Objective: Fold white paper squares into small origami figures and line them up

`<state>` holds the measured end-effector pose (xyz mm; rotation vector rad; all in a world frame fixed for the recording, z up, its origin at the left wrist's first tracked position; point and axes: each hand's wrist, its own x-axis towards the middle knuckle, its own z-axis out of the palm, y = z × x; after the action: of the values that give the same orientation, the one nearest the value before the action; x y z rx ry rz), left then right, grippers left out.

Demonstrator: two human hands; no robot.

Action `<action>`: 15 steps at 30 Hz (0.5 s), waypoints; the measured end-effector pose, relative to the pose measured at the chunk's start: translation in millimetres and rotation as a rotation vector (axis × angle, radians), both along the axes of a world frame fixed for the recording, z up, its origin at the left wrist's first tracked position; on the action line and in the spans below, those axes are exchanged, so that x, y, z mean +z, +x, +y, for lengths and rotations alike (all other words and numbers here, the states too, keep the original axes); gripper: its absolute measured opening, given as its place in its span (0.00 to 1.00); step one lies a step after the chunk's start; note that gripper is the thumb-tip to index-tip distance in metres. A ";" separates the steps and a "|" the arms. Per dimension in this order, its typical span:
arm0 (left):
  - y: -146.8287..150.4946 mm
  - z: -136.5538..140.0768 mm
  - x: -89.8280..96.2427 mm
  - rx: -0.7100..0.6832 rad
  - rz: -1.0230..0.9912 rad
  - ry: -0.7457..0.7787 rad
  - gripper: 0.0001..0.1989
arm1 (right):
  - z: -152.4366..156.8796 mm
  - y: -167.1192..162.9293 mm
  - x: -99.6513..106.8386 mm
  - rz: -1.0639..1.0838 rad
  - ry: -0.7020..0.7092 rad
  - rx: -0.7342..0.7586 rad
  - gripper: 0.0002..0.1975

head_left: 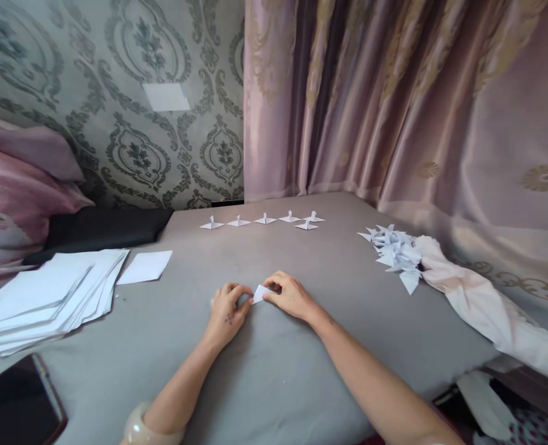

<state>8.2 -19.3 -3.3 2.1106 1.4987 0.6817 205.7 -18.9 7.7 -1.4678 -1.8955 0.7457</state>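
Left hand and right hand pinch seemingly part-folded paper, centre; six folded pieces done, upper centre; sheets at left unfolded.

left fingers and right fingers pinch a small folded paper | beyond them, on the grey worktop: six white paper figures, loosely lined up | left of them: white sheet, then paper stack, phone nearer | right, well apart: heap of folded pieces against pale cloth
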 end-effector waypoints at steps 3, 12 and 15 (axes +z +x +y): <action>1.1 -0.6 4.0 -0.019 -0.005 -0.006 0.09 | -2.8 2.4 -3.8 0.040 0.022 0.006 0.08; 1.3 0.7 10.6 -0.003 -0.175 -0.145 0.09 | -8.2 3.3 -3.6 0.023 0.098 0.095 0.06; 1.1 4.1 8.5 0.020 -0.361 -0.201 0.11 | -8.3 1.6 -0.4 0.028 0.125 0.112 0.05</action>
<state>9.3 -15.2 5.3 1.7180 1.3279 0.8299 207.3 -27.2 7.3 -1.2778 -1.9780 0.6822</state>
